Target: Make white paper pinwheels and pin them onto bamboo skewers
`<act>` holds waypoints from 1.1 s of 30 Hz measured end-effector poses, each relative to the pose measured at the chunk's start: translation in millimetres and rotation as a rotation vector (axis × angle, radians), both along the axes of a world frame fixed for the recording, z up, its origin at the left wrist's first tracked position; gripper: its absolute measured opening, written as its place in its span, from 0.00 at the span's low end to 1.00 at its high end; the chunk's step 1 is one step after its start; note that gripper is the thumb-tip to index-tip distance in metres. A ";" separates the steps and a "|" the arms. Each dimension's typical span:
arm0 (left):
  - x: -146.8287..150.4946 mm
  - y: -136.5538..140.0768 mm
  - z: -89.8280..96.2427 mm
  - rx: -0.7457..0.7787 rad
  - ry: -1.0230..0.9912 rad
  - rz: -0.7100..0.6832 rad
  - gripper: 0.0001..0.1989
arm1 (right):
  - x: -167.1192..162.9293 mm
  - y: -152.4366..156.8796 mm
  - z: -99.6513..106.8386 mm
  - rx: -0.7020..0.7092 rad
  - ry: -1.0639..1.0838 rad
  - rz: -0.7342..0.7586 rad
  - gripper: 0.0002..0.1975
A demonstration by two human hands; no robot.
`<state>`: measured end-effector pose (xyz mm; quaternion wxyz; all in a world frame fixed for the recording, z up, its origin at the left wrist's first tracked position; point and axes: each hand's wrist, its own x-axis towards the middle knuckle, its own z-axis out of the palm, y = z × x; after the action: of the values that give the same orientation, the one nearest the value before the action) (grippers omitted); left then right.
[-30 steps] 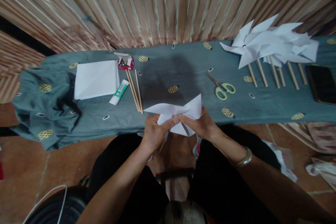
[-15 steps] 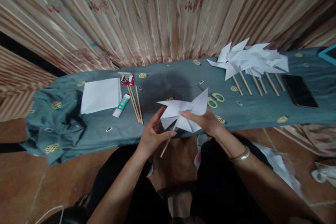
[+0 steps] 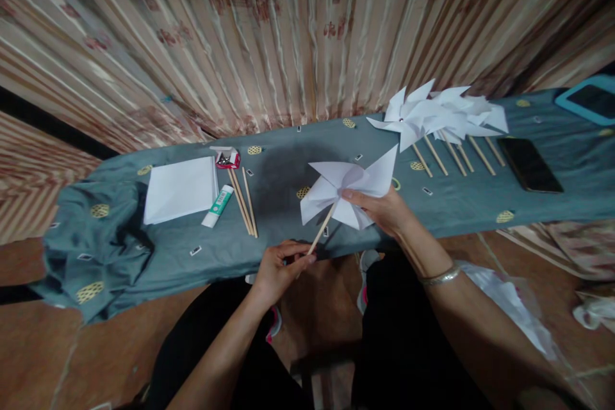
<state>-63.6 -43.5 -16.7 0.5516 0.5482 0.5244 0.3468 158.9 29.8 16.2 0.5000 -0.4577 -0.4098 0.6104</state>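
Note:
A white paper pinwheel (image 3: 327, 180) on a wooden stick is held in both hands over the table's front edge. My left hand (image 3: 283, 267) pinches the lower end of the stick between thumb and fingers. My right hand (image 3: 384, 208) grips the paper blades, its thumb pressed near the centre where the stick meets the paper; its other fingers are mostly hidden behind the blades. Partly covered by the pinwheel and my right hand are green-handled scissors (image 3: 396, 184), of which only a bit of handle shows.
On the cloth-covered table (image 3: 187, 272), a stack of white paper (image 3: 180, 191), a glue stick (image 3: 218, 206), several wooden sticks (image 3: 243, 202) and a small red box of metal pins (image 3: 227, 159) lie left. Finished pinwheels (image 3: 432, 115), a phone (image 3: 530, 165) and a blue-framed device (image 3: 589, 99) lie right.
My left hand has moved from beside the blades down the stick and closed on its lower end. The pinwheel has turned more face-up, and my right hand stays at its centre.

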 end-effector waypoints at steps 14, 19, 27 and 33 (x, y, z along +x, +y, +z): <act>13.9 -4.4 8.5 -0.045 -0.141 -0.013 0.11 | 10.2 -8.2 21.8 0.070 -0.166 0.022 0.22; 16.5 -1.1 8.2 0.004 -0.095 -0.001 0.10 | 11.8 -12.4 36.4 0.141 -0.207 0.041 0.22; 23.5 3.4 10.2 -0.022 -0.143 0.034 0.08 | 20.4 -4.8 35.1 0.196 -0.180 0.078 0.24; 27.0 5.6 9.8 -0.068 -0.199 0.063 0.12 | 23.3 -2.0 33.3 0.186 -0.171 0.050 0.25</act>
<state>-36.5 -37.9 -6.8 0.6079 0.4754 0.4955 0.3988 182.3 27.9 49.5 0.4879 -0.4494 -0.5170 0.5410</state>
